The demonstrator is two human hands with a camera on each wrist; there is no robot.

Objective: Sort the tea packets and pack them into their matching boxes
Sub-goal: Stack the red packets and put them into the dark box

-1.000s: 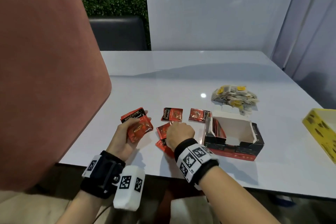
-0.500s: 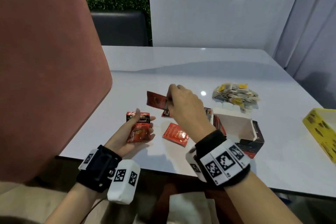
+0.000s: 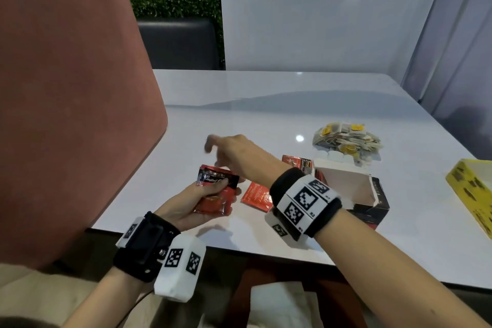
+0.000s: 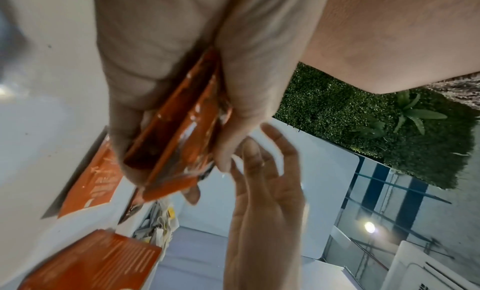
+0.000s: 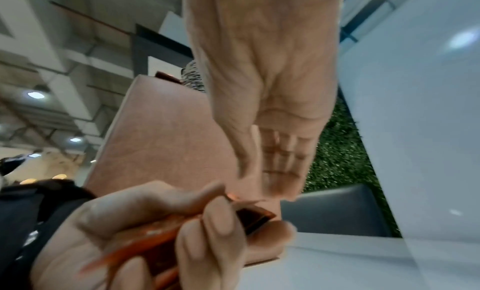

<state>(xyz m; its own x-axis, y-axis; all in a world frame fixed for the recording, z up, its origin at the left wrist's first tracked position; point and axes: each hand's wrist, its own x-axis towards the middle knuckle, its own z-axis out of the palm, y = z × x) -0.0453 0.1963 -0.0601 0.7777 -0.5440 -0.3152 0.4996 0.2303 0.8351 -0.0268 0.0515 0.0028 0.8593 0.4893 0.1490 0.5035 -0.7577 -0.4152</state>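
My left hand (image 3: 194, 200) grips a small stack of red tea packets (image 3: 217, 189) above the table's near edge, thumb on top; the same stack of red packets (image 4: 179, 138) fills the left wrist view. My right hand (image 3: 231, 152) hovers just above and behind the stack, fingers straight and blurred, holding nothing. One red packet (image 3: 257, 196) lies flat on the table beside my right wrist. Another red packet (image 3: 296, 162) lies behind it, by the open red and black box (image 3: 372, 200). A few packets stand inside the box at its left end.
A pile of yellow-tagged tea bags (image 3: 348, 140) sits behind the box. A yellow box (image 3: 474, 194) lies at the right edge of the white table (image 3: 266, 120). A pink chair back (image 3: 66, 114) fills the left side.
My right hand carried a red packet from the table to the left hand's stack and let it go. The left hand now grips the thicker stack.
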